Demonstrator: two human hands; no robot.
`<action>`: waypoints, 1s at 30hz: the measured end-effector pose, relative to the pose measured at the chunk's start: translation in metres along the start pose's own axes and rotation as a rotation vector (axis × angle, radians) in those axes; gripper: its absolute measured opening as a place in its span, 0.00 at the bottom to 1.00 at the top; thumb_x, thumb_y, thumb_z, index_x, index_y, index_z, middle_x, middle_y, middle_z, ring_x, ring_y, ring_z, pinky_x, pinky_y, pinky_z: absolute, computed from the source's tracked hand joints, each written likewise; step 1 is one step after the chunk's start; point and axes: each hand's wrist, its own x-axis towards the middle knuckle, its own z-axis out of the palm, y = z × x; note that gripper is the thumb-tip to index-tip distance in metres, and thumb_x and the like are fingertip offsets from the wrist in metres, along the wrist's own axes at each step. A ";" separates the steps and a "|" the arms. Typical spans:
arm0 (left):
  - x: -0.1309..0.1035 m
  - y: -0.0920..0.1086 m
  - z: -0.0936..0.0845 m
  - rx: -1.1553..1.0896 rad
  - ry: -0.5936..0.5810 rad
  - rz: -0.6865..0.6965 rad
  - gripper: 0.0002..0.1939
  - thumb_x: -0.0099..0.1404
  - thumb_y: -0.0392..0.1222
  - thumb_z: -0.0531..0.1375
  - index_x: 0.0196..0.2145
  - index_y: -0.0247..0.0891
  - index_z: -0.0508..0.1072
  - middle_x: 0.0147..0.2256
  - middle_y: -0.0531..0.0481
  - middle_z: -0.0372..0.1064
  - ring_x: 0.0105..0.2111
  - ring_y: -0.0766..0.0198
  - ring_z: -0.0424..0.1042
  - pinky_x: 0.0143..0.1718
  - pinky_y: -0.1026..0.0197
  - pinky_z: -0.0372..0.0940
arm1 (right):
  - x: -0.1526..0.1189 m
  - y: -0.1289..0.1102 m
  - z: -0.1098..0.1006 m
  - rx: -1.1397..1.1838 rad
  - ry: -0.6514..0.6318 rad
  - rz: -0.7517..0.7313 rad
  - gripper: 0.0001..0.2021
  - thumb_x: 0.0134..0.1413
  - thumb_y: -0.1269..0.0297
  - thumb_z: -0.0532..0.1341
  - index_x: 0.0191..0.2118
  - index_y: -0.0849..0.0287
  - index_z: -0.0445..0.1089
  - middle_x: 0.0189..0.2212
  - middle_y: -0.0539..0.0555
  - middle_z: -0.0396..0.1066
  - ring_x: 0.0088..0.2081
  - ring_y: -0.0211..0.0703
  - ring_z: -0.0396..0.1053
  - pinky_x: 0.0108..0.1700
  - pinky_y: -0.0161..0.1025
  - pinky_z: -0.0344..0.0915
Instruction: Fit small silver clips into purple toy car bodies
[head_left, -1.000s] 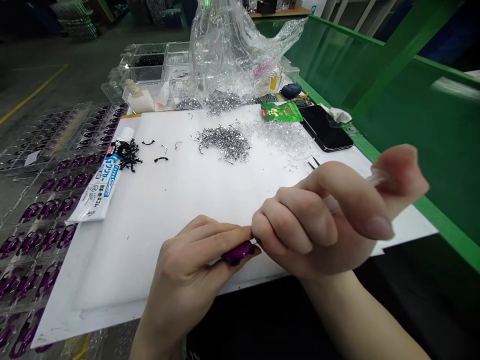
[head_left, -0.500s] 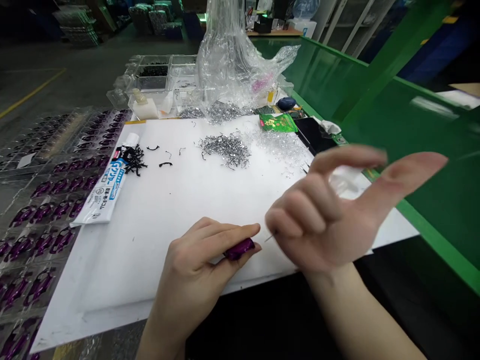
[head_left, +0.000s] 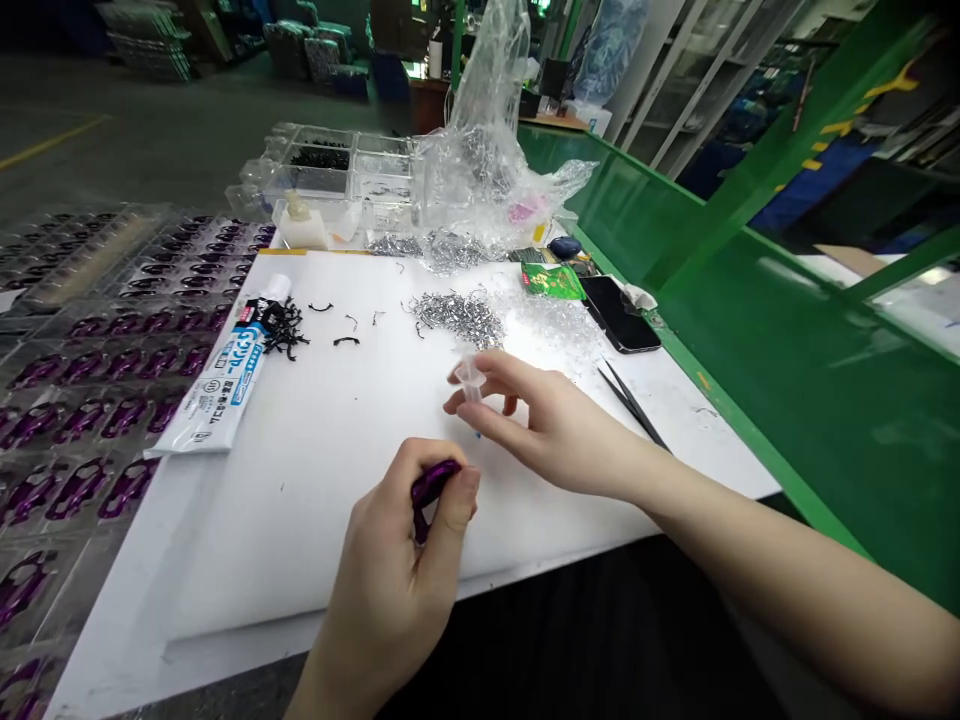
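Near the front edge of the white board (head_left: 360, 510), my left hand (head_left: 397, 560) is closed around a glossy purple plastic part (head_left: 429, 492), ring-like with a gap in it. Fingers and thumb cover much of that part. Above and to the right, my right hand (head_left: 540, 420) grips a small clear plastic syringe (head_left: 471, 380) between thumb and fingers, its flanged end up. A bit of blue shows beneath it, low by the thumb. Beyond this hand lies a pile of small silvery pieces (head_left: 461, 318).
Left on the board are a white-and-blue glue tube (head_left: 225, 375) and black curved pieces (head_left: 283, 328). Clear trays of purple parts (head_left: 79, 485) stand further left. On the right lie tweezers (head_left: 634, 405), a phone (head_left: 621, 315) and a green packet (head_left: 553, 281); a green partition (head_left: 720, 270) rises behind.
My right hand has swung left and turned palm down, with the syringe now visible in its fingers. The left hand has tilted the purple part more upright.
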 end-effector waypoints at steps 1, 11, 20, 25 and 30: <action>0.000 0.000 -0.002 -0.015 -0.018 -0.002 0.09 0.82 0.43 0.58 0.40 0.45 0.72 0.29 0.58 0.67 0.27 0.67 0.67 0.29 0.63 0.60 | 0.001 0.001 -0.003 -0.040 -0.015 0.003 0.06 0.73 0.59 0.63 0.46 0.55 0.70 0.45 0.54 0.84 0.45 0.48 0.79 0.44 0.44 0.66; -0.002 -0.004 -0.018 -0.433 -0.172 -0.192 0.23 0.80 0.64 0.54 0.43 0.45 0.80 0.34 0.51 0.68 0.29 0.62 0.62 0.30 0.58 0.60 | 0.065 0.030 -0.046 -0.261 0.017 -0.120 0.10 0.69 0.59 0.65 0.47 0.58 0.82 0.46 0.58 0.85 0.48 0.52 0.79 0.48 0.46 0.70; 0.003 -0.002 -0.021 -0.217 -0.241 -0.111 0.19 0.83 0.53 0.52 0.52 0.45 0.81 0.38 0.47 0.71 0.35 0.58 0.67 0.40 0.54 0.65 | 0.094 0.037 -0.027 -0.543 -0.067 -0.235 0.07 0.58 0.76 0.69 0.33 0.60 0.85 0.41 0.62 0.84 0.51 0.64 0.69 0.55 0.56 0.65; 0.005 -0.003 -0.021 -0.155 -0.205 -0.053 0.16 0.83 0.53 0.57 0.55 0.46 0.82 0.41 0.48 0.74 0.36 0.60 0.68 0.44 0.56 0.69 | 0.098 0.030 -0.027 -0.510 -0.020 -0.192 0.10 0.48 0.82 0.69 0.25 0.60 0.80 0.42 0.62 0.82 0.51 0.64 0.70 0.57 0.56 0.66; 0.006 -0.002 -0.017 -0.153 -0.169 -0.028 0.15 0.81 0.52 0.61 0.56 0.47 0.83 0.41 0.47 0.76 0.36 0.59 0.70 0.43 0.56 0.72 | 0.086 0.024 -0.047 -0.339 0.113 -0.123 0.04 0.55 0.73 0.69 0.33 0.57 0.83 0.40 0.56 0.82 0.46 0.53 0.74 0.57 0.53 0.66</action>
